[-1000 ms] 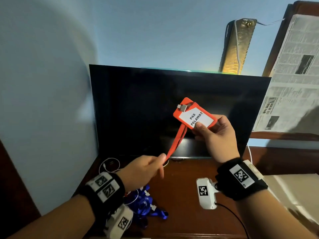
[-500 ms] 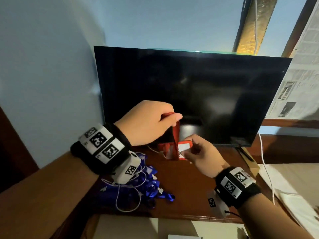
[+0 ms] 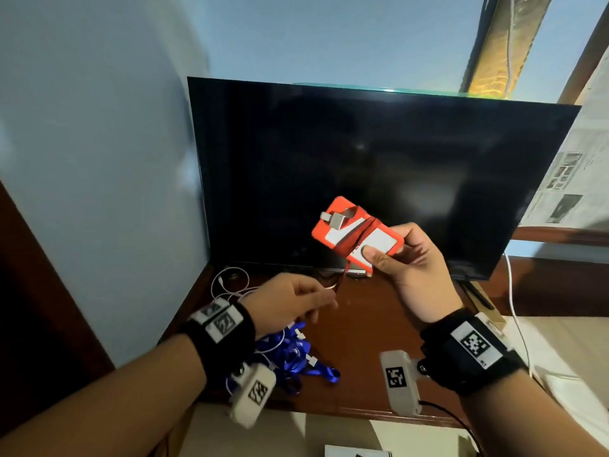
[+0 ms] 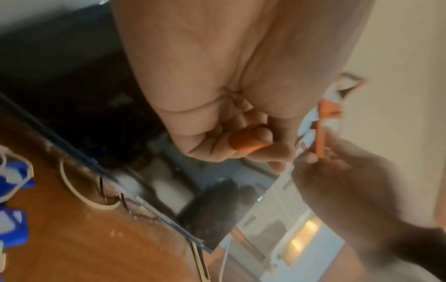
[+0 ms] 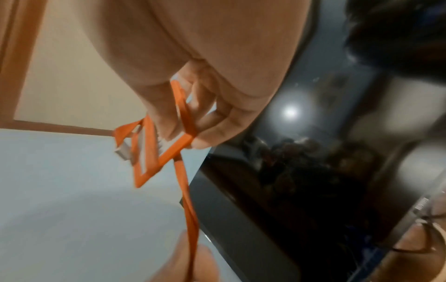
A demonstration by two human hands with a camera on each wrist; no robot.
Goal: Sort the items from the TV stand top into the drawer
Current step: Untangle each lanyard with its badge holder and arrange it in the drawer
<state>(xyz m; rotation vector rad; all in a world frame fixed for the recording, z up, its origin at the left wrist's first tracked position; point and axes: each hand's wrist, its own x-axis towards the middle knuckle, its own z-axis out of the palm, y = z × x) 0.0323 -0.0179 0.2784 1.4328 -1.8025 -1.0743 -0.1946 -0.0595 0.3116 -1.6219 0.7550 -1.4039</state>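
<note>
My right hand (image 3: 392, 255) pinches an orange badge holder (image 3: 356, 230) with a white card, held up in front of the black TV (image 3: 379, 179). Its orange lanyard strap (image 3: 354, 240) is wound across the card and runs down to my left hand (image 3: 316, 300), which pinches the strap's free end above the wooden TV stand top (image 3: 359, 328). In the right wrist view the holder (image 5: 159, 150) sits between thumb and fingers, and the strap (image 5: 188, 206) hangs taut. In the left wrist view the strap (image 4: 246, 140) lies under my curled fingers.
A heap of blue lanyards (image 3: 290, 357) lies at the stand's front left, under my left wrist. A coiled white cable (image 3: 227, 282) sits by the TV's left foot. Newspaper (image 3: 573, 179) covers a shelf at the right. A white cable (image 3: 514, 305) hangs at the right.
My right hand has raised the badge holder from near the stand top, with the strap now wound across it. My left hand has dropped from above the holder to below it, still pinching the strap.
</note>
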